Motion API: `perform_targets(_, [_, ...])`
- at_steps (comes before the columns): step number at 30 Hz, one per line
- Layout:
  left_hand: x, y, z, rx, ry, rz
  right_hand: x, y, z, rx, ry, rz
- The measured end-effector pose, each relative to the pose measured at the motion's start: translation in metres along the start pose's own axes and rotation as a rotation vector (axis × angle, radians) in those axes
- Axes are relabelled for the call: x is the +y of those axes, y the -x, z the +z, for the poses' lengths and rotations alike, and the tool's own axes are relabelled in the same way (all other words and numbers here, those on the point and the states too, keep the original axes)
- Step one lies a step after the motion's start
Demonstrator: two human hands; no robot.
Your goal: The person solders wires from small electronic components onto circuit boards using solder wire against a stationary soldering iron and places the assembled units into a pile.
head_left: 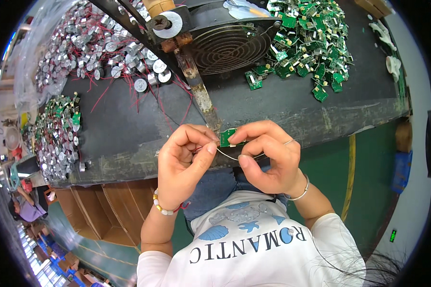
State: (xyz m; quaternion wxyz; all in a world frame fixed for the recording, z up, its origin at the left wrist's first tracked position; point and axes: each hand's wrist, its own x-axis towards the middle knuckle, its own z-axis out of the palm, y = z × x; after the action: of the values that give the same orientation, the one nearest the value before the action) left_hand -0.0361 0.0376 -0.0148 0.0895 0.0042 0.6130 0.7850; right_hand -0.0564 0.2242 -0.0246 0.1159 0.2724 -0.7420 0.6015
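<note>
Just over the front edge of the bench, a small green circuit board [226,138] sits under the lower tip of a fixed, rusty soldering iron [201,93]. My right hand [270,155] has its index fingertip on the board. A thin, pale solder wire [228,156] runs between its thumb and fingers and bends up toward the board. My left hand [184,155] is closed in a pinch at the board's left edge. A bit of red wire [197,149] shows between its fingers; the wire's end is hidden.
Behind the iron stands a black fan [230,50] with a round grille. A heap of silver round motors [105,52] with red leads lies left; loose green boards [311,43] lie right. Motors with boards attached [60,138] pile up at far left. Cardboard boxes [105,215] stand below the bench.
</note>
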Motion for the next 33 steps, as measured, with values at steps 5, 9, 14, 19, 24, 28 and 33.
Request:
perform_targets(5, [0.003,-0.003,0.001,0.025,0.109,-0.051,0.002,-0.006,0.002,0.023,-0.04,0.028])
perform_targets(9, [0.005,-0.005,0.001,0.047,0.11,-0.038,0.002,-0.01,0.001,0.016,-0.03,0.018])
perform_targets(14, [0.005,-0.007,0.002,0.044,0.148,-0.007,0.004,-0.015,0.001,0.043,-0.01,-0.042])
perform_targets(19, [0.011,-0.009,0.013,0.138,0.061,0.006,-0.001,-0.018,0.003,0.055,-0.018,-0.022])
perform_targets(24, [0.007,-0.001,0.009,0.119,0.091,0.012,-0.003,-0.015,0.001,-0.003,-0.039,0.011])
perform_targets(28, [0.002,0.003,0.011,0.135,0.002,0.046,0.001,-0.008,0.003,-0.009,-0.046,0.029])
perform_targets(33, [-0.002,0.002,0.008,0.082,-0.063,0.12,0.002,-0.009,0.004,0.017,-0.021,-0.025])
